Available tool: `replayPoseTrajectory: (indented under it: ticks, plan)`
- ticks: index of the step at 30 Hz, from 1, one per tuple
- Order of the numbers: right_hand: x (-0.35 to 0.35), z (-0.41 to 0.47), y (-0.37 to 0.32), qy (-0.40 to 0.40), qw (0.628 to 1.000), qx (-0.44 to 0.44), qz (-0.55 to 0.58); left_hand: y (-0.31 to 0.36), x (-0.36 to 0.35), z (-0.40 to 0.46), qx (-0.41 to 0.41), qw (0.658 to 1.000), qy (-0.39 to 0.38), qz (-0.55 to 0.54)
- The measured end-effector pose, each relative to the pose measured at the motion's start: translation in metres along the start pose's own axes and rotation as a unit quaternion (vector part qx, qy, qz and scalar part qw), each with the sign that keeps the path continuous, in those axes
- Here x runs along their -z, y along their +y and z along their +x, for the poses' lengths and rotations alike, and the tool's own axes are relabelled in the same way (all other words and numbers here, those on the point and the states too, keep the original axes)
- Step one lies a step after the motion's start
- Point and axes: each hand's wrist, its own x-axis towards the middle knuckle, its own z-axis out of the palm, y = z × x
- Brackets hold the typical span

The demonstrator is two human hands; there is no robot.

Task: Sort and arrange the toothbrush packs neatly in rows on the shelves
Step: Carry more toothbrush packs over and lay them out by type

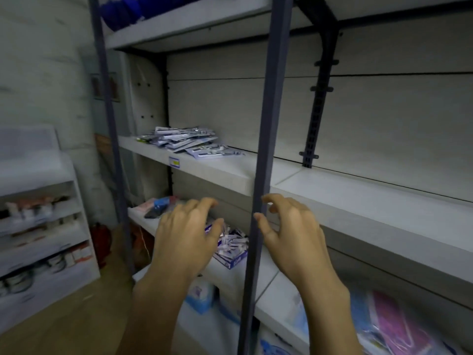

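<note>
Both hands hover at lower centre, the left hand (188, 237) and right hand (289, 229) loosely curled, holding nothing. Between them a grey upright post (266, 149) crosses the view, partly blocking a box of small packets (231, 245). Toothbrush packs (185, 142) lie heaped on the middle shelf (230, 172), left of centre.

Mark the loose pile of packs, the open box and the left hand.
pile of packs (179, 142): head view, middle of the heap.
open box (234, 262): head view, blue front wall.
left hand (186, 237): head view, back of the hand.
</note>
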Motion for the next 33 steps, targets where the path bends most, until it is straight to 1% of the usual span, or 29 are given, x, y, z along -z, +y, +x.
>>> replayPoseTrajectory:
  ticks: [7, 9, 13, 19, 25, 29, 33]
  plan:
    - [-0.072, 0.057, -0.029, -0.004, 1.000, 0.009, 0.026, -0.082, -0.012, 0.047, 0.013, 0.999, 0.006, 0.029]
    - [-0.095, 0.079, -0.038, -0.005, 0.999, 0.013, 0.031, -0.106, -0.015, 0.067, 0.015, 0.999, 0.013, 0.035]
    - [-0.133, 0.130, -0.052, -0.009, 0.999, 0.010, 0.038, -0.145, -0.020, 0.118, 0.020, 0.999, 0.002, 0.050]
    - [-0.177, 0.199, -0.055, 0.016, 0.999, -0.015, 0.028, -0.188, -0.038, 0.195, -0.007, 0.999, 0.004, 0.039]
    - [-0.222, 0.244, -0.063, -0.004, 1.000, -0.025, 0.008, -0.232, -0.065, 0.238, -0.006, 0.999, -0.030, 0.036]
    - [-0.248, 0.272, -0.071, 0.007, 0.999, -0.037, 0.004, -0.259, -0.077, 0.265, -0.009, 0.999, -0.023, 0.022]
    - [-0.277, 0.290, -0.079, 0.002, 0.999, -0.052, -0.007, -0.288, -0.089, 0.291, -0.016, 0.999, -0.044, 0.015]
